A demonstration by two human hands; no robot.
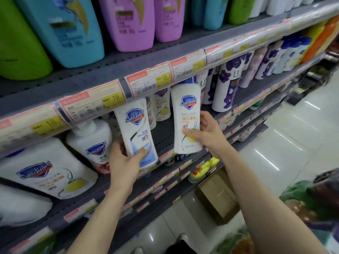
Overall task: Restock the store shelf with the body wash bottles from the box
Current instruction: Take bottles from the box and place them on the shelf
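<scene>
My left hand [124,160] grips a white body wash bottle with a blue base [134,129], tilted slightly, at the front of the middle shelf [165,136]. My right hand [207,131] holds a second white body wash bottle with a yellow lemon label [187,114], upright at the shelf's front edge. More white bottles of the same brand [162,107] stand behind, deeper on the shelf. A brown cardboard box [218,197] sits on the floor below the shelves; what it holds is hidden.
Large white pump bottles [89,143] stand left of my left hand. Purple-flowered white bottles [227,83] fill the shelf to the right. Green, blue and pink bottles [128,22] line the upper shelf. Price tags [148,79] run along the shelf edges. A tiled floor [286,143] lies to the right.
</scene>
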